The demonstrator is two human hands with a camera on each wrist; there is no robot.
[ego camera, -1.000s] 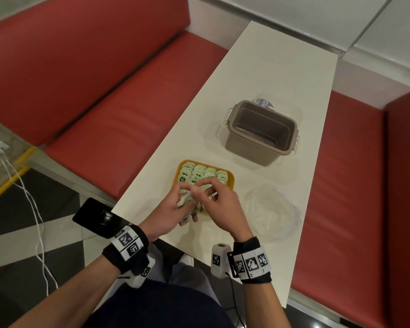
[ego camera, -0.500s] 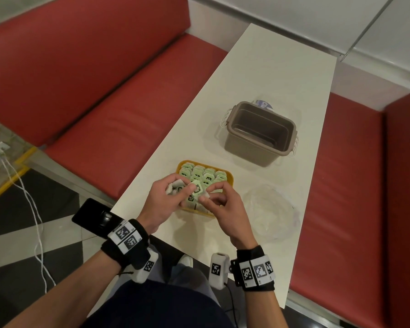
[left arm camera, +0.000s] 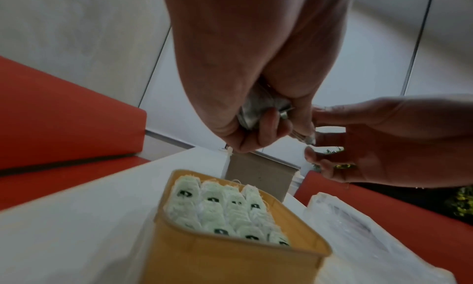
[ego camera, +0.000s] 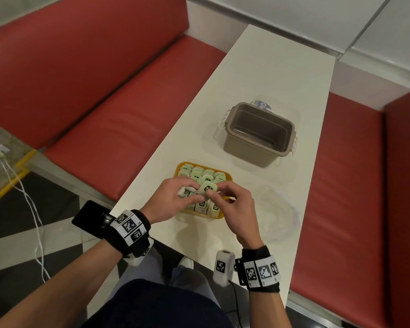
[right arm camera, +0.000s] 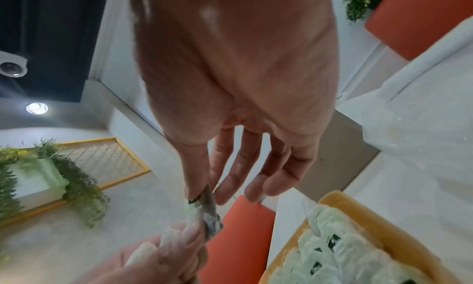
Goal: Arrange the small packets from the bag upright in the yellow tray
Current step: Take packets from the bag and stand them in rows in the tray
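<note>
Two hands hold small packets over the yellow tray.

One green packet [ego camera: 207, 187] is pinched by the right hand [ego camera: 232, 207] above the yellow tray [ego camera: 227, 177], low in the middle of the frame. The left hand [ego camera: 169, 202] grips a bunch of packets [ego camera: 187, 191]. More packets [ego camera: 200, 174] stand in rows inside the tray. A clear bag [ego camera: 276, 214] lies to its right, a brown box [ego camera: 258, 133] above.

Both hands raised, close together, forearms converging. Left hand [ego camera: 168, 200] fingers curled tight, gripping. Right hand [ego camera: 232, 207] thumb-index pinching, other fingers extended loosely.
</note>
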